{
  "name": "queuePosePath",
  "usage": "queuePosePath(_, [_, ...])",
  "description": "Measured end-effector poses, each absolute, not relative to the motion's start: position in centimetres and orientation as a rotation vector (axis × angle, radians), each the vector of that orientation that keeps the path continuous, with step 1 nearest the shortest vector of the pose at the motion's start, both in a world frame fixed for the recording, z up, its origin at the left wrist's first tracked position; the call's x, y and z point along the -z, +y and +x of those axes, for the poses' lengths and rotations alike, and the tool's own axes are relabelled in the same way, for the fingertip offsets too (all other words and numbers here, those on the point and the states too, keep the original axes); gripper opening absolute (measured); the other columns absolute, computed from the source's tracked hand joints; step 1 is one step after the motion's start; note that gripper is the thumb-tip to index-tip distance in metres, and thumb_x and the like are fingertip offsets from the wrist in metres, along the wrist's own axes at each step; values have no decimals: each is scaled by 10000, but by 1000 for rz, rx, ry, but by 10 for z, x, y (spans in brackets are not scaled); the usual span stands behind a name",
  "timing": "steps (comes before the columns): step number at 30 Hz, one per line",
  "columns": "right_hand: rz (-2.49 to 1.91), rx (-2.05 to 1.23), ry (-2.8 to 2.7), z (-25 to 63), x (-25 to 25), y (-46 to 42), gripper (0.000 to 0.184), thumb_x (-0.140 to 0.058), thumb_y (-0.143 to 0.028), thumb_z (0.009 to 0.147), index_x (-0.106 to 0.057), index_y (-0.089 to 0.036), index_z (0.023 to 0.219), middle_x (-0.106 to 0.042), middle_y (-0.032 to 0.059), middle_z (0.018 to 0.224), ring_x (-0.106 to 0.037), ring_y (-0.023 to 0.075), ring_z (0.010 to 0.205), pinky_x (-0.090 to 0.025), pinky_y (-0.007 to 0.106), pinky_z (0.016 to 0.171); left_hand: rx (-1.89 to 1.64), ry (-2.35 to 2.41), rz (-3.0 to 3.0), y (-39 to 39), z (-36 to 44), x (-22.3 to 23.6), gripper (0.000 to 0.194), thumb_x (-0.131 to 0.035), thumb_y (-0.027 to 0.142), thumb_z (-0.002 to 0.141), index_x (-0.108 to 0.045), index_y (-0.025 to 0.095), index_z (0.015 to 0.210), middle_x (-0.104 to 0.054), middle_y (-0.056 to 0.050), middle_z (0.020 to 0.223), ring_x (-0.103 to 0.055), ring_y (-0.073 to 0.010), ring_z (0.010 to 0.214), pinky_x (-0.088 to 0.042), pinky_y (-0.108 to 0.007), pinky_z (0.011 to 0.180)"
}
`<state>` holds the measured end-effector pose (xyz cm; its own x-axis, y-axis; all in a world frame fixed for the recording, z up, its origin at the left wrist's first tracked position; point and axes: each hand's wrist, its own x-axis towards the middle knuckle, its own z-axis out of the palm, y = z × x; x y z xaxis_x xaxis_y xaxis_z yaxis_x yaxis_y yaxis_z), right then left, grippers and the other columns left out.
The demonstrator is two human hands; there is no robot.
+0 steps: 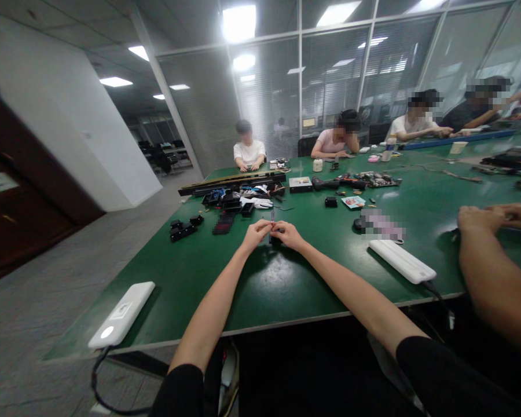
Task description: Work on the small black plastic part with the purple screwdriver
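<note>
My left hand [256,234] and my right hand [288,235] meet above the table, fingertips pinched together. A thin, upright, pale purplish piece [272,215] rises from between them; it is too small to name. Just below the fingers is a small dark block [276,239], partly covered by my right hand. How each hand grips these is hidden by the fingers. Beyond my hands lie a white glove [260,202] and a black ribbed part [224,222].
Small black blocks [183,230] lie at left on the green table [200,295]. White power banks [124,313] with cables flank me. A black box [330,201] and a power drill [330,183] lie ahead. A neighbour's hand [481,219] is at right; several people sit beyond.
</note>
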<state>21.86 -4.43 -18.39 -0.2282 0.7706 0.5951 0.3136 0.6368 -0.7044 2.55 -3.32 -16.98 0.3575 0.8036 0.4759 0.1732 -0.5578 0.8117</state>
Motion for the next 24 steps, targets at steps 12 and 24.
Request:
queuePosePath(12, [-858,-505,-1869,218,182,-47,127,-722,-192,882,-829,-255,852,-769,52,1094,-691,235,1056,-493,386,1024,-1357,873,2034,-27,23,174,253,-656,376,1006,-683,139,1092,-707,-64,1060,-693,-178,915,-606,-372,835])
queuePosePath(24, [-878,-535,-1758,215,185,-47,221,-743,-362,860,-773,-218,1025,-758,63,1093,-693,236,1033,-554,353,885,-1447,953,1947,-31,33,179,260,-651,388,1008,-677,135,1059,-700,-50,1001,-683,-165,858,-600,-351,796])
